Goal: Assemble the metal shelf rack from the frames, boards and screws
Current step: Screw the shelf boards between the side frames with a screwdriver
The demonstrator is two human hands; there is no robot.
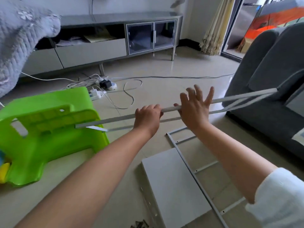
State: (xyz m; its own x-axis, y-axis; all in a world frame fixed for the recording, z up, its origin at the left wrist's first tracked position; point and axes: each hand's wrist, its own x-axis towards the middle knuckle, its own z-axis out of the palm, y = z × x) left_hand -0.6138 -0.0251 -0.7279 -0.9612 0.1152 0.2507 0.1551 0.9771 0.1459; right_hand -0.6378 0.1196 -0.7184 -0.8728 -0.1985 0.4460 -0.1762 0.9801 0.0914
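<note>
My left hand point(148, 115) grips a white metal frame point(118, 120) bridging green stool point(49, 129) and sofa point(263, 79), my right hand point(195, 107) spread loose beside it; next, probably regripping to position it for boards

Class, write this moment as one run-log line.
left hand: grips raised frame | right hand: open, at rail | second frame, board: on floor

green stool point(49, 129), grey sofa point(266, 79), TV cabinet point(115, 38)
</note>
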